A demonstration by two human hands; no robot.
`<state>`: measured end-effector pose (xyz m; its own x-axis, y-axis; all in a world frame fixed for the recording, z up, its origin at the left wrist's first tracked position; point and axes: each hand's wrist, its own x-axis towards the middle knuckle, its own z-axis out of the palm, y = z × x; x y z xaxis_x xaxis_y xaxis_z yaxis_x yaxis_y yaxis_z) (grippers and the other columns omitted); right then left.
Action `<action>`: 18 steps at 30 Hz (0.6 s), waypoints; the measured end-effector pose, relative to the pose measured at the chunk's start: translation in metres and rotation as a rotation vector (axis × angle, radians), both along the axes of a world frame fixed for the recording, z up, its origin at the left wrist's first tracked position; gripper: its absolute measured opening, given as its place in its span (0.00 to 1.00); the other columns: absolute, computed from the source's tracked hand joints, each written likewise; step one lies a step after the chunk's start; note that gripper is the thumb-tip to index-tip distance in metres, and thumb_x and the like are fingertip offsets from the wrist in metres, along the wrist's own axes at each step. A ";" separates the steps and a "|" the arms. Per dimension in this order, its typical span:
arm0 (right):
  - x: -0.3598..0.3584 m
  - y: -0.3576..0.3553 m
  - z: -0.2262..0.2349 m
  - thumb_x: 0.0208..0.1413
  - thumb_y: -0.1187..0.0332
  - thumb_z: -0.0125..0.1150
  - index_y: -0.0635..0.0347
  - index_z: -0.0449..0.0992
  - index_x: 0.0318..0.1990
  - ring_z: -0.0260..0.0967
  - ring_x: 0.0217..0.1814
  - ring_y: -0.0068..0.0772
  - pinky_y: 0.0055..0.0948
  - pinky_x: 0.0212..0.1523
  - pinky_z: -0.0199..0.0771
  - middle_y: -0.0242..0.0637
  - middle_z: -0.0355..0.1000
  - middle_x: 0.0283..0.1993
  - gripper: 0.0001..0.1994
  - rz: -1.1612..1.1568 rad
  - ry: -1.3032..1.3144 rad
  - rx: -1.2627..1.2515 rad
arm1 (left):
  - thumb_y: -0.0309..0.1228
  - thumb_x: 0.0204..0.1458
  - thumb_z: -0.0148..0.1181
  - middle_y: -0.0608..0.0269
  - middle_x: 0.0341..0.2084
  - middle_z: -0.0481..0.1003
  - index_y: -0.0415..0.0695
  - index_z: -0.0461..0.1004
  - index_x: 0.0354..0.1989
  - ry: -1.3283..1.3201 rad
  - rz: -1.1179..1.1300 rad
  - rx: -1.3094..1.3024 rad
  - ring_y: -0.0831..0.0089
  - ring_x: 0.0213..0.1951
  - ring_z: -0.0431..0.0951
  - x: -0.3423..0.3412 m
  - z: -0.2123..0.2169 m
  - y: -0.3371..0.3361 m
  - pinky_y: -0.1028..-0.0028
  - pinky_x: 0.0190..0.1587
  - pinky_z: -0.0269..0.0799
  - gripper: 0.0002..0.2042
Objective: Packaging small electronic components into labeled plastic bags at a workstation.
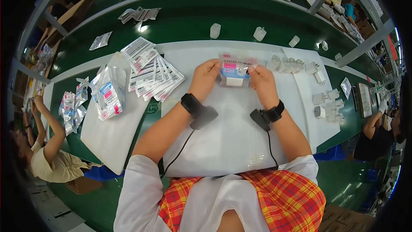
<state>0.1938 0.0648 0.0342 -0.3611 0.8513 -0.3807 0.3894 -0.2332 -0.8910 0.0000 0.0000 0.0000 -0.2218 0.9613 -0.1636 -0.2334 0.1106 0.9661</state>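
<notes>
A clear plastic pouch (235, 69) with pink and blue print is stretched between my hands, over the white work surface. Through its lower part shows a white block, which looks like a plug adapter (234, 81). My left hand (206, 77) pinches the pouch's left edge near the top. At the opposite edge my right hand (262, 83) grips it with thumb and fingers. To the left lies a fanned stack of flat printed pouches (156, 79). Closest to my right hand stands a row of white plug adapters (285, 65).
More filled pouches (109, 96) are heaped on a white board (101, 139) at the left. Further white adapters (328, 105) gather at the right, and several stand on the green table (184, 23) behind. Metal posts rise at both far corners. Co-workers sit at either side.
</notes>
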 end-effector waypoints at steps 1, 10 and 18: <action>0.002 0.003 0.001 0.58 0.72 0.55 0.52 0.78 0.49 0.67 0.54 0.38 0.30 0.59 0.64 0.45 0.75 0.51 0.13 0.044 0.158 0.037 | 0.33 0.62 0.51 0.62 0.38 0.80 0.45 0.77 0.47 0.024 -0.011 0.070 0.71 0.46 0.69 0.000 0.000 0.000 0.63 0.54 0.56 0.11; 0.056 -0.047 0.041 0.43 0.85 0.52 0.62 0.80 0.42 0.73 0.38 0.46 0.37 0.44 0.73 0.41 0.77 0.39 0.18 0.906 -0.351 1.124 | 0.21 0.50 0.53 0.64 0.44 0.78 0.43 0.75 0.48 1.186 -0.554 0.390 0.62 0.45 0.72 -0.001 0.024 -0.073 0.67 0.54 0.59 0.16; 0.025 -0.098 0.015 0.46 0.79 0.60 0.61 0.80 0.35 0.72 0.38 0.46 0.39 0.40 0.72 0.42 0.74 0.33 0.08 0.677 -0.262 0.831 | 0.23 0.48 0.54 0.65 0.43 0.74 0.45 0.75 0.49 1.323 -0.527 0.448 0.64 0.46 0.70 0.027 0.018 -0.076 0.65 0.51 0.62 0.17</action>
<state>0.2193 -0.0332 0.0492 -0.8411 0.5341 0.0853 0.4105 0.7330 -0.5424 0.0267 -0.0763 0.0177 0.4098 0.8907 0.1967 0.7877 -0.4543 0.4161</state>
